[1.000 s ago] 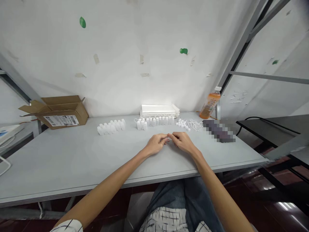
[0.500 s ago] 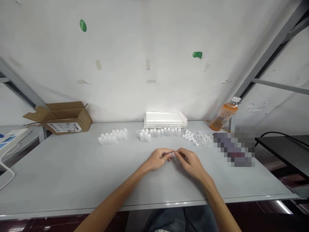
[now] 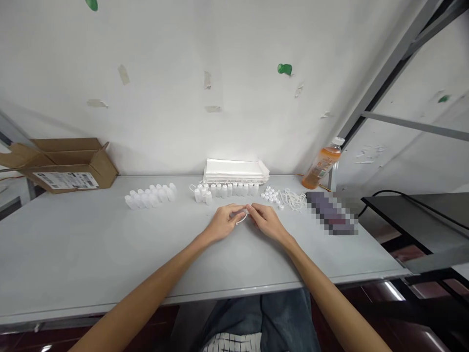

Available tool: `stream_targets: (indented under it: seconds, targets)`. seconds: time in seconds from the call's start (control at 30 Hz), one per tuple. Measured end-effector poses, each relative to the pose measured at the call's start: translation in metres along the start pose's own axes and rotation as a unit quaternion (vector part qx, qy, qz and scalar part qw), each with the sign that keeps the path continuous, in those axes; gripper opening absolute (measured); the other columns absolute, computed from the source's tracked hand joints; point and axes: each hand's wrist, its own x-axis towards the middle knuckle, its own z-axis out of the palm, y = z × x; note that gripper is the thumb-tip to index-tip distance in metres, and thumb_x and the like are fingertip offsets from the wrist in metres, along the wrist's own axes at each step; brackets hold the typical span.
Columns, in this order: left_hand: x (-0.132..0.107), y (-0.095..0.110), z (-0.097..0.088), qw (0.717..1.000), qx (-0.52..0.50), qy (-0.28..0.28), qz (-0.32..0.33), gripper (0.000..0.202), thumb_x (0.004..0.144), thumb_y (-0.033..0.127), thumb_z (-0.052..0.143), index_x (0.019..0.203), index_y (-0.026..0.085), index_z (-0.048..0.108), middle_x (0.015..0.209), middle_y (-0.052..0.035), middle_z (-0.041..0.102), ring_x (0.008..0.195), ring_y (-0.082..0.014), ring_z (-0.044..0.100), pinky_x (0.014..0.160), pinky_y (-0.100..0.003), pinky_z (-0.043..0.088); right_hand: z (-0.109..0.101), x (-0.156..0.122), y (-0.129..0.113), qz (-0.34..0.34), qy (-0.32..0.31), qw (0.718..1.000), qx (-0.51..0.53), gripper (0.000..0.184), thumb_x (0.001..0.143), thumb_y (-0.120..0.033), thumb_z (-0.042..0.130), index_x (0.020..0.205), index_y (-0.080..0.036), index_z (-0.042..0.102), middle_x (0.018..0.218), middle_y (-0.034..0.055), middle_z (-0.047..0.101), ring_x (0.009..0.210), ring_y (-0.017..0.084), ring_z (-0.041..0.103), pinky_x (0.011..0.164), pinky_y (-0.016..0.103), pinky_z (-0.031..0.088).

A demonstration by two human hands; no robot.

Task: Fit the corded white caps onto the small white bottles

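My left hand (image 3: 222,222) and my right hand (image 3: 269,220) meet fingertip to fingertip above the table, each closed in a pinch. A thin white cord (image 3: 242,218) curves down from between them, nearer the left thumb; its other part is hidden in the fingers. Beyond the hands stands a row of small white bottles (image 3: 224,190), some with a cord loop on top. Small white caps (image 3: 270,194) lie scattered to the right of that row, beside a heap of white cords (image 3: 293,199). More small translucent bottles (image 3: 150,196) stand grouped at the left.
A stack of white trays (image 3: 236,170) sits against the wall behind the bottles. An open cardboard box (image 3: 69,168) is at the back left. At the back right a bottle of orange drink (image 3: 322,165) leans, with a blurred-out flat object (image 3: 331,212) in front.
The head view has swung to the right and slightly down. My fingertips have come closer together, and the cord now shows as a curve below them.
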Motion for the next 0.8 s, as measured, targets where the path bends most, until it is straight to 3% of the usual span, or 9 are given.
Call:
stream_targets:
  seconds: [0.2, 0.33, 0.6, 0.8]
  targets:
    - [-0.005, 0.005, -0.002, 0.998, 0.052, 0.017, 0.037, 0.034, 0.088, 0.032, 0.052, 0.114, 0.018, 0.069, 0.107, -0.0077, 0.069, 0.081, -0.0175, 0.06, 0.065, -0.026, 0.045, 0.005, -0.01, -0.003, -0.019, 0.018, 0.996, 0.088, 0.038, 0.089, -0.05, 0.047, 0.07, -0.018, 0.053, 0.051, -0.0035, 0.049, 0.047, 0.011, 0.047, 0.053, 0.025, 0.036]
    - [-0.01, 0.008, 0.0, 0.987, 0.13, 0.038, 0.089, 0.029, 0.088, 0.028, 0.052, 0.107, 0.019, 0.072, 0.091, -0.0047, 0.071, 0.073, -0.0156, 0.059, 0.067, -0.027, 0.045, 0.011, -0.012, -0.002, -0.028, 0.044, 0.994, 0.091, 0.046, 0.088, -0.053, 0.045, 0.058, -0.018, 0.047, 0.045, -0.0028, 0.046, 0.046, 0.011, 0.043, 0.052, 0.025, 0.034]
    - [-0.008, 0.004, 0.0, 0.986, 0.136, 0.016, 0.099, 0.032, 0.086, 0.028, 0.056, 0.116, 0.019, 0.067, 0.105, -0.0064, 0.069, 0.079, -0.0163, 0.061, 0.066, -0.026, 0.047, 0.01, -0.014, 0.006, 0.007, 0.028, 0.99, 0.139, 0.049, 0.084, -0.059, 0.05, 0.057, -0.018, 0.049, 0.044, -0.0035, 0.043, 0.043, 0.01, 0.042, 0.047, 0.024, 0.03]
    - [-0.01, 0.003, 0.001, 0.972, 0.192, 0.006, 0.134, 0.026, 0.09, 0.025, 0.052, 0.107, 0.019, 0.069, 0.094, -0.0049, 0.068, 0.072, -0.0147, 0.059, 0.065, -0.027, 0.046, 0.01, -0.013, 0.006, 0.002, 0.025, 0.988, 0.152, 0.05, 0.083, -0.057, 0.053, 0.053, -0.019, 0.041, 0.044, -0.0047, 0.039, 0.042, 0.009, 0.038, 0.046, 0.025, 0.028]
